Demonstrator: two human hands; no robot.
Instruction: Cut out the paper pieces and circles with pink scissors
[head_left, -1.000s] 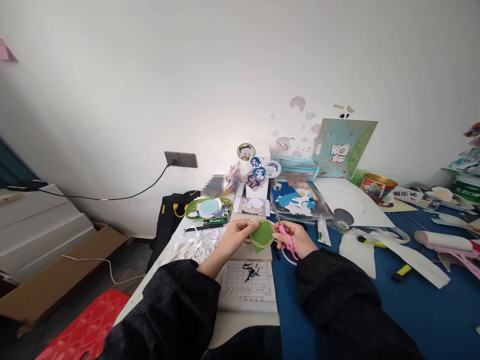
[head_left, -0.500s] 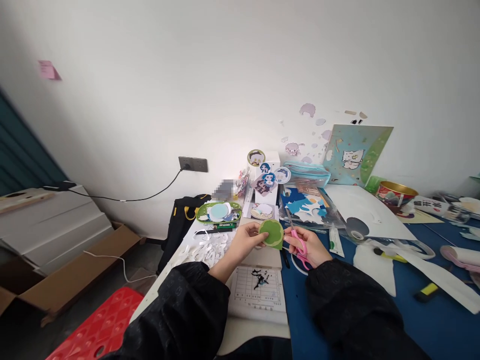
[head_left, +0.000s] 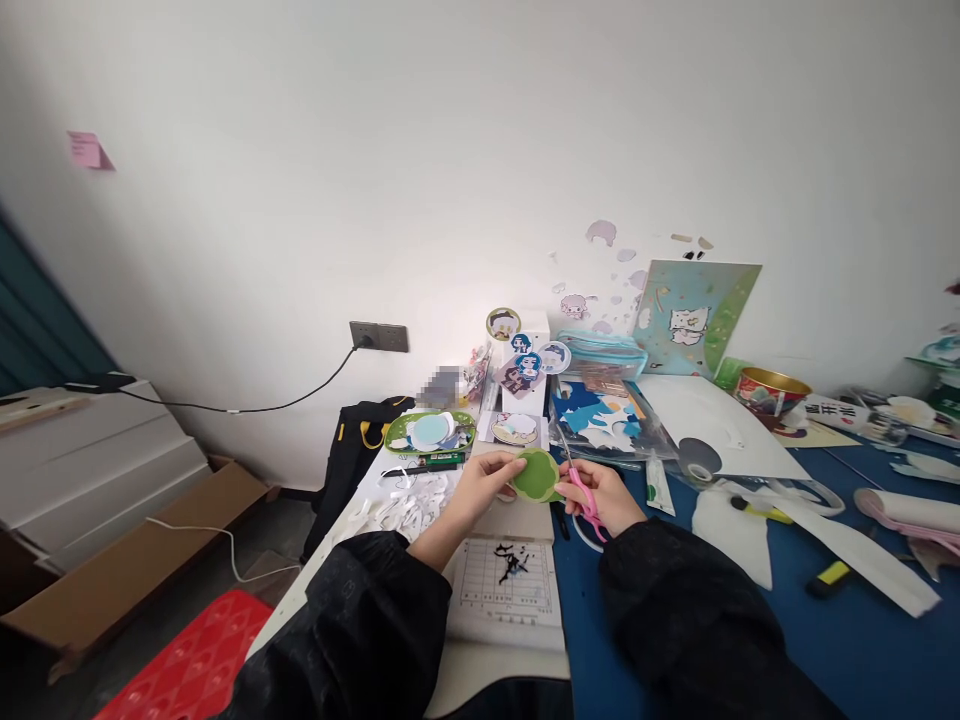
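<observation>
A green paper cutout (head_left: 536, 474) with a scalloped, paler border is pinched at its left edge by my left hand (head_left: 486, 487). My right hand (head_left: 604, 497) has pink-handled scissors (head_left: 583, 495) in its grip, the blades pointing up and away from me. That hand's fingertips also touch the cutout's right edge. Below both hands lies an open notebook (head_left: 480, 590) with a printed grid and small black scraps (head_left: 511, 563) on its page. White paper strips (head_left: 409, 505) are heaped to the left of my left hand.
Behind my hands stands a white box (head_left: 523, 330) with round cartoon stickers. A green oval tray (head_left: 390, 436) holds cut pieces at the left. On the blue mat (head_left: 660, 620) are a glue tube (head_left: 658, 487), yellow-black cutters (head_left: 829, 578) and white paper (head_left: 731, 530). A red-gold tin (head_left: 771, 392) stands farther right.
The green cutout has turned in my fingers, and the corner that pointed down now sits toward my right hand. The whole view has shifted slightly.
</observation>
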